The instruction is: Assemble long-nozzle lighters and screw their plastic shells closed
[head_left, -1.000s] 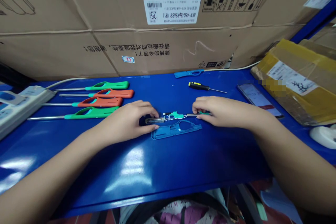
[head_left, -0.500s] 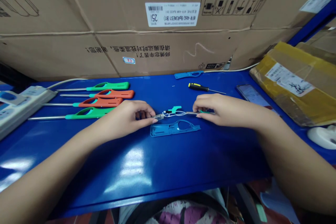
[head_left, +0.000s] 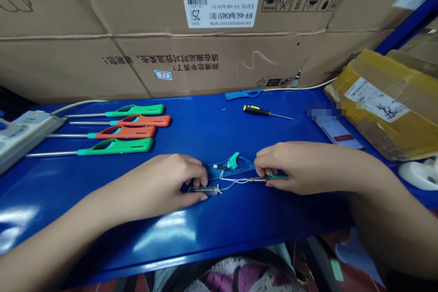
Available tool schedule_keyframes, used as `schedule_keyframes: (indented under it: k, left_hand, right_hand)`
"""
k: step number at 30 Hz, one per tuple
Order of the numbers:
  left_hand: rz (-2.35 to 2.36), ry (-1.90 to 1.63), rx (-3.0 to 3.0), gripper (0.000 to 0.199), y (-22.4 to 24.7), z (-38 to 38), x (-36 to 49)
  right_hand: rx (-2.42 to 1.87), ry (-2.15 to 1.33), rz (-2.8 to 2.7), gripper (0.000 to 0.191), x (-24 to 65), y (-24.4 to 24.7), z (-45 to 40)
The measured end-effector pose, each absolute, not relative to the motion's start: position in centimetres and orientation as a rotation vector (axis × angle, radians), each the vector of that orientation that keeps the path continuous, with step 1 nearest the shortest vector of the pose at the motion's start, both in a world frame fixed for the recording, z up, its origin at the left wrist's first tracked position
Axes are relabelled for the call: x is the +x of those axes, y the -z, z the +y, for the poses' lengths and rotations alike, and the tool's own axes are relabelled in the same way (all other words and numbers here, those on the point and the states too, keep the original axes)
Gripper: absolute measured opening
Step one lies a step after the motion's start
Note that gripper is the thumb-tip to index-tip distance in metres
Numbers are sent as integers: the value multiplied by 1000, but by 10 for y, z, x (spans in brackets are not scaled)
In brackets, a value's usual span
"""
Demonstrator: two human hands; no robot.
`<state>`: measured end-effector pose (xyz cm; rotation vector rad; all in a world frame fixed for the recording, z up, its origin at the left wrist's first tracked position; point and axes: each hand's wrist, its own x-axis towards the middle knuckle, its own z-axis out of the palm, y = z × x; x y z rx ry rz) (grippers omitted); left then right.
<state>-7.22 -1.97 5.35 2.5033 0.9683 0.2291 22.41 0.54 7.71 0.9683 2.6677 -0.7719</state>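
My left hand (head_left: 174, 179) pinches the clear fuel tank (head_left: 211, 190) of a taken-apart lighter between thumb and fingers. My right hand (head_left: 290, 166) grips the lighter's metal tube (head_left: 259, 179), which has a teal piece at the fingers. White wires (head_left: 235, 181) run between the tube and the black-and-white igniter (head_left: 223, 167). A teal trigger (head_left: 234, 160) sits beside the igniter. Behind and under these parts lies an open blue lighter shell half (head_left: 212, 173), partly covered by my left fingers and the parts.
Several green and orange long lighters (head_left: 123, 145) lie at left by a white power strip (head_left: 23, 134). Farther back are another blue shell half (head_left: 242, 94) and a screwdriver (head_left: 256, 110). A phone (head_left: 337, 132), a taped parcel (head_left: 379, 100) and a large carton (head_left: 137, 68) border the table.
Both hands have come nearer to me with the tank, wires and tube. These parts were behind the blue shell half; now they are over it and at its near side. The view has shifted slightly.
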Motion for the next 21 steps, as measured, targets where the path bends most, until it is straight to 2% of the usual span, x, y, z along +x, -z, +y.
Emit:
schedule_keyframes:
  k: [3,5,8,12,15,21]
  left_hand:
    - [968,-33,2498,5,-53,-17,-73]
    - [1000,-39,2502,14,-54,-15,-74]
    - [1043,-186,2486,24,-54,-12,-72]
    - [1076,-470,2484,24,-44,-8,-68]
    - [1050,-521,2517,28,-32,-5,-64]
    - [969,-514,2640,23,-14,-3,-61]
  right_hand:
    - [1010,715,2651,10,223,-75,7]
    - [1013,681,2652,6,224,-75,10]
    - [1052,635,2727,14,222,-76,15]
    - [1144,503,2960,20,213,-65,19]
    - [1089,444,3044,28,204,-50,22]
    - [937,466,3114,18,199,-36,31]
